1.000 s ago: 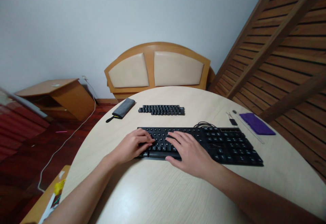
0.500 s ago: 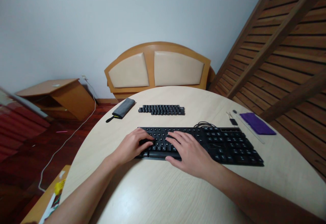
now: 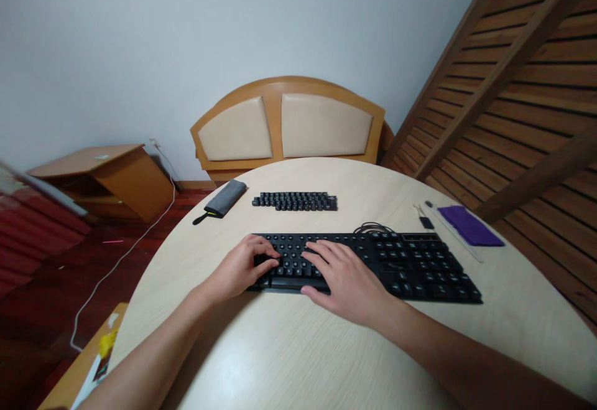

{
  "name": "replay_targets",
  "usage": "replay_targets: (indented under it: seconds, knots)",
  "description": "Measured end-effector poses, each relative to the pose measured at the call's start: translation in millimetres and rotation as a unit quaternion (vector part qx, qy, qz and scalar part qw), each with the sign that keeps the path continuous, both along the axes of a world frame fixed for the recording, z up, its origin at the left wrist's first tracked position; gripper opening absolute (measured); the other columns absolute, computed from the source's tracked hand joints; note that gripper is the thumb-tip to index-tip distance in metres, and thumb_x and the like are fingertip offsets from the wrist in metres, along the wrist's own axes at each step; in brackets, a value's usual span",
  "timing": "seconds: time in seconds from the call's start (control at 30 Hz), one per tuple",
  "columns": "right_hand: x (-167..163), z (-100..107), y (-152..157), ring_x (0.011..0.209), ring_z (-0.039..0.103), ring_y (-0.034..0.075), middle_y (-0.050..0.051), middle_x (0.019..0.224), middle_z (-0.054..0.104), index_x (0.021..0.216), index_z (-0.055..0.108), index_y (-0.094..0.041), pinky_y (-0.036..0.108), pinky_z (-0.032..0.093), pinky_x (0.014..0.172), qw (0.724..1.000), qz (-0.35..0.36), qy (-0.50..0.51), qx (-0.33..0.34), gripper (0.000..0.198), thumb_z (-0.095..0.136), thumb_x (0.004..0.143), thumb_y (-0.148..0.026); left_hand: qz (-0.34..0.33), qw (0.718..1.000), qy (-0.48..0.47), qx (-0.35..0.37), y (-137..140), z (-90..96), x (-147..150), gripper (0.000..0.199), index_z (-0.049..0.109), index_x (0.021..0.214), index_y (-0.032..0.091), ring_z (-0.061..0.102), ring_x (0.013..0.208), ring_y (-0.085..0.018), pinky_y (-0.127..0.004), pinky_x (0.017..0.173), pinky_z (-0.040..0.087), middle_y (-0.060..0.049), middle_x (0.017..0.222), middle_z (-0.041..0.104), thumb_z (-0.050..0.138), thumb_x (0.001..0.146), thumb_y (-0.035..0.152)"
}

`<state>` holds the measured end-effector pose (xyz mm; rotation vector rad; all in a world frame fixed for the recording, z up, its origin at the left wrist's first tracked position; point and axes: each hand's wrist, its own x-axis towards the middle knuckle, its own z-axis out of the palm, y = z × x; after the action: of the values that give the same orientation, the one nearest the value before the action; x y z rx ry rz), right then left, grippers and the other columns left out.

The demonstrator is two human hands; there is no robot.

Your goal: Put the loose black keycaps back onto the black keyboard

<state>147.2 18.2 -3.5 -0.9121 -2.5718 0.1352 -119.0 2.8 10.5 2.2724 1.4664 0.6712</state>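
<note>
A black full-size keyboard [image 3: 433, 267] lies on the round table in front of me. Many of its upper key positions show bare switches, while the front row and the number pad carry caps. My left hand [image 3: 247, 267] rests over its left end, thumb and forefinger tips brought together among the keys; what they pinch, if anything, is hidden. Across the middle my right hand [image 3: 345, 279] lies open, fingertips on the keys and thumb by the front edge. Behind the keyboard, loose black keycaps [image 3: 298, 201] are laid out in tight rows.
A grey pouch [image 3: 226, 198] lies at the table's left rim. On the right are a purple cloth pouch [image 3: 471, 225], a thin stick-like tool [image 3: 457, 236] and a small black-handled wire tool [image 3: 425, 220]. A coiled cable [image 3: 373, 228] sits behind the keyboard.
Both hands keep nearly the same pose on the keyboard. The whole view has shifted very slightly; nothing else has visibly moved.
</note>
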Motion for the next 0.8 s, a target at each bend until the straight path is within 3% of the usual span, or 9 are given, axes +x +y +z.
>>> replay_targets:
  seconds: [0.27, 0.4, 0.7, 0.8]
  knots:
    - [-0.6, 0.3, 0.2, 0.131, 0.048, 0.030, 0.012, 0.141, 0.057, 0.133, 0.059, -0.017, 0.049, 0.038, 0.110, 1.000, 0.000, -0.001, 0.002, 0.053, 0.060, 0.090, -0.047, -0.033, 0.996, 0.080, 0.015, -3.0, 11.7, 2.9, 0.021, 0.075, 0.104, 0.024, 0.061, 0.096, -0.024, -0.038, 0.085, 0.051, -0.007, 0.098, 0.071, 0.057, 0.097, 0.031]
    - [-0.6, 0.4, 0.3, 0.131, 0.048, 0.030, 0.013, 0.142, 0.057, 0.133, 0.059, -0.016, 0.049, 0.039, 0.110, 1.000, -0.003, -0.007, 0.000, 0.054, 0.061, 0.089, -0.047, -0.010, 0.996, 0.091, 0.013, -3.1, 10.3, 4.1, 0.019, 0.075, 0.100, 0.023, 0.062, 0.094, -0.024, -0.037, 0.083, 0.051, -0.006, 0.098, 0.071, 0.058, 0.095, 0.031]
    - [-1.5, 0.0, 1.3, 0.130, 0.048, 0.030, 0.013, 0.142, 0.057, 0.133, 0.059, -0.017, 0.049, 0.039, 0.109, 1.000, -0.004, -0.008, 0.002, 0.053, 0.062, 0.088, -0.046, -0.018, 0.999, 0.031, -0.022, 2.0, 9.9, 1.8, 0.015, 0.074, 0.089, 0.022, 0.065, 0.089, -0.021, -0.036, 0.085, 0.050, -0.005, 0.094, 0.073, 0.062, 0.092, 0.030]
    - [-1.9, 0.3, 1.2, 0.130, 0.048, 0.031, 0.013, 0.141, 0.057, 0.133, 0.059, -0.018, 0.051, 0.039, 0.109, 1.000, -0.003, -0.008, -0.001, 0.053, 0.063, 0.088, -0.046, -0.008, 0.999, 0.050, -0.016, 2.1, 11.5, 3.7, 0.014, 0.075, 0.090, 0.022, 0.065, 0.088, -0.022, -0.035, 0.083, 0.051, -0.005, 0.093, 0.073, 0.062, 0.091, 0.028]
